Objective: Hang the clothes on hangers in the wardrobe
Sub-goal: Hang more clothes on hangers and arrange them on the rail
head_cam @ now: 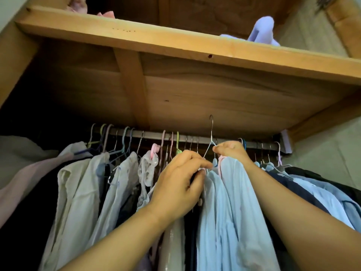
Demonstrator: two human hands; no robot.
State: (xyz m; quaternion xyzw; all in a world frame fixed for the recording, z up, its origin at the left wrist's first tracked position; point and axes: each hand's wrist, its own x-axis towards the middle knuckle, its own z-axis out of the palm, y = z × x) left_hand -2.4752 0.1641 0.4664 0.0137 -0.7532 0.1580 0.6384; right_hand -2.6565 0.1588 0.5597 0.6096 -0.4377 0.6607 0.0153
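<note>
Shirt [230, 202] on hanger [210, 142] below rail [195, 138]; left hand [179, 184] pinches collar; right hand [232, 151] pinches hanger.

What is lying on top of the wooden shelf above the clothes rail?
On the wooden shelf lie a lilac fabric item at the right and pink fabric at the left. The shelf's front edge hides their lower parts and anything further back.
</note>
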